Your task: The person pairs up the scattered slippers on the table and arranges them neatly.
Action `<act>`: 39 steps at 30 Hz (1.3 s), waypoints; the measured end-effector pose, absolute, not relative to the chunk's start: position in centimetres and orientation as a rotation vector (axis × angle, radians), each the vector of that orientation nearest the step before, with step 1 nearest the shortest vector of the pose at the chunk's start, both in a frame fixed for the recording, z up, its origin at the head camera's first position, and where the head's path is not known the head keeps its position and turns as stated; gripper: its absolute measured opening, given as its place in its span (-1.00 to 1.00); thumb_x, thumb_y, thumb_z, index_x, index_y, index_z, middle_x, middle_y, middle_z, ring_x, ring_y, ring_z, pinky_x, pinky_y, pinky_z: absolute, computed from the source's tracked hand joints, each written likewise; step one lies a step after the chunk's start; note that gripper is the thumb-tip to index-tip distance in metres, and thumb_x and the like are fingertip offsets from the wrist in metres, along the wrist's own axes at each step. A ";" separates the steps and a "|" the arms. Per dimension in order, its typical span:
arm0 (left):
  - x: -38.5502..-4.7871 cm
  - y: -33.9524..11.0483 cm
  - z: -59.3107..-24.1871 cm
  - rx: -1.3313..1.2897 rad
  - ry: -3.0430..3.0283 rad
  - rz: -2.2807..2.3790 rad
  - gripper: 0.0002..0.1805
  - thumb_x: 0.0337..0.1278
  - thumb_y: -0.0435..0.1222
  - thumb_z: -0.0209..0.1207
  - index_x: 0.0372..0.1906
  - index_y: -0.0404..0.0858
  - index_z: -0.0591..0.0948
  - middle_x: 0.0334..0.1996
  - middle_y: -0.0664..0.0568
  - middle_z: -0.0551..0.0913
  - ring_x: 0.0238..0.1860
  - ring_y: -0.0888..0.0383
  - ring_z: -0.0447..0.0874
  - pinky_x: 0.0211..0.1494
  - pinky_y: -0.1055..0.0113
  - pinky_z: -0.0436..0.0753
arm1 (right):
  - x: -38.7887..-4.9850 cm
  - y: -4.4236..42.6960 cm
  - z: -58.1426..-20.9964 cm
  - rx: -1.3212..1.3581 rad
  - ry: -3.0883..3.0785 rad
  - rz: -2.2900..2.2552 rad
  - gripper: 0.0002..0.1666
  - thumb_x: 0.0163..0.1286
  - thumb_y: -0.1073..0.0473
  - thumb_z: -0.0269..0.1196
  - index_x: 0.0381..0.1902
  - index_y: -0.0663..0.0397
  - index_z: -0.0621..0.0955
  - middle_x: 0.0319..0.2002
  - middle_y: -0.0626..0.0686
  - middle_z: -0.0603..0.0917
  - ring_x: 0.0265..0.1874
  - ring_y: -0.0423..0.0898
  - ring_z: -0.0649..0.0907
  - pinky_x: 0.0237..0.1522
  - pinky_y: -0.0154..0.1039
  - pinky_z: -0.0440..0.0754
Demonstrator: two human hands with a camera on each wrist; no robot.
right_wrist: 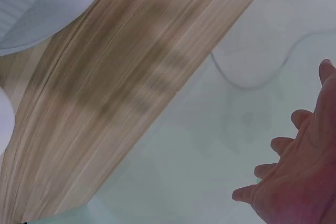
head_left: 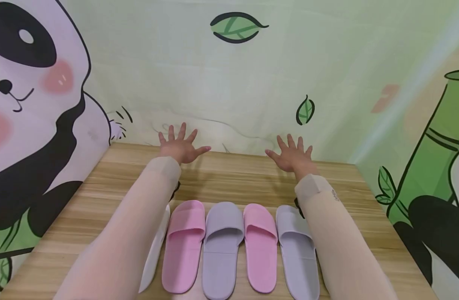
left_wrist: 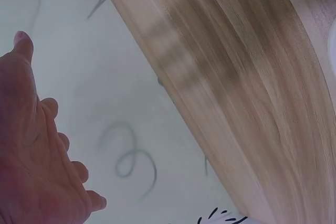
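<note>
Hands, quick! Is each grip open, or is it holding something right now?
Left grip: open and spread, holding nothing.
Right grip: open and spread, holding nothing too.

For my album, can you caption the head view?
Left hand and right hand spread beyond pink slippers and gray slippers.

Matt, plastic-looking slippers (head_left: 182,262), a smooth wood-grain tabletop (head_left: 229,177) and a faintly creased cloth-like backdrop (head_left: 169,62).
</note>
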State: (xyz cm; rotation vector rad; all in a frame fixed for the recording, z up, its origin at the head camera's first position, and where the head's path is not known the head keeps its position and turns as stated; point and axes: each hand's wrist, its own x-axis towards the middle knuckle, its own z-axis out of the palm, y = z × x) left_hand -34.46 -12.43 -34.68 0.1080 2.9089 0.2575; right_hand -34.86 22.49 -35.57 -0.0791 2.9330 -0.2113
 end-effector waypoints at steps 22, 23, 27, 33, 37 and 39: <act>-33.6 -12.3 -34.4 0.275 2.874 0.193 -0.01 0.37 0.48 -0.27 0.70 0.15 -0.25 0.70 -0.03 -0.50 0.66 -0.27 -0.63 0.54 -0.45 -0.55 | -33.4 22.1 -35.8 -0.237 2.929 -0.195 0.06 0.54 -0.52 -0.19 0.71 -0.10 -0.18 0.71 0.21 -0.23 0.65 0.38 -0.25 0.55 0.50 -0.31; -33.5 -12.4 -34.4 0.289 2.870 0.190 -0.01 0.37 0.48 -0.27 0.70 0.16 -0.25 0.70 -0.03 -0.49 0.67 -0.27 -0.63 0.54 -0.45 -0.54 | -33.2 22.1 -35.8 -0.258 2.930 -0.188 0.08 0.54 -0.53 -0.19 0.71 -0.09 -0.18 0.70 0.22 -0.21 0.65 0.38 -0.24 0.54 0.50 -0.29; -32.9 -12.9 -34.1 0.347 2.858 0.169 -0.01 0.37 0.48 -0.25 0.70 0.14 -0.21 0.71 -0.08 -0.40 0.67 -0.31 -0.56 0.54 -0.48 -0.49 | -32.2 22.0 -35.5 -0.327 2.941 -0.163 0.09 0.52 -0.54 -0.15 0.71 -0.09 -0.16 0.70 0.23 -0.16 0.66 0.37 -0.18 0.55 0.50 -0.27; -31.5 -13.5 -34.0 0.432 2.861 0.093 -0.01 0.38 0.44 -0.17 0.71 0.11 -0.17 0.72 -0.10 -0.31 0.68 -0.34 -0.42 0.57 -0.48 -0.38 | -30.3 22.0 -35.5 -0.448 2.969 -0.084 0.07 0.53 -0.48 -0.05 0.71 -0.07 -0.07 0.69 0.23 -0.01 0.64 0.39 -0.02 0.54 0.52 -0.17; -30.2 -13.7 -34.1 0.526 2.890 -0.005 0.00 0.36 0.45 -0.15 0.71 0.11 -0.12 0.72 -0.07 -0.20 0.68 -0.33 -0.29 0.60 -0.45 -0.25 | -28.8 21.9 -35.8 -0.569 2.989 -0.055 0.06 0.51 -0.44 0.05 0.70 -0.03 0.01 0.65 0.24 0.12 0.61 0.39 0.13 0.52 0.53 -0.05; -29.3 -13.8 -34.2 0.577 2.904 -0.037 0.00 0.36 0.44 -0.11 0.71 0.10 -0.09 0.72 -0.06 -0.15 0.68 -0.32 -0.23 0.61 -0.44 -0.19 | -28.0 21.8 -35.9 -0.633 2.999 -0.070 0.07 0.49 -0.42 0.11 0.69 0.00 0.05 0.63 0.25 0.18 0.59 0.38 0.19 0.51 0.53 -0.01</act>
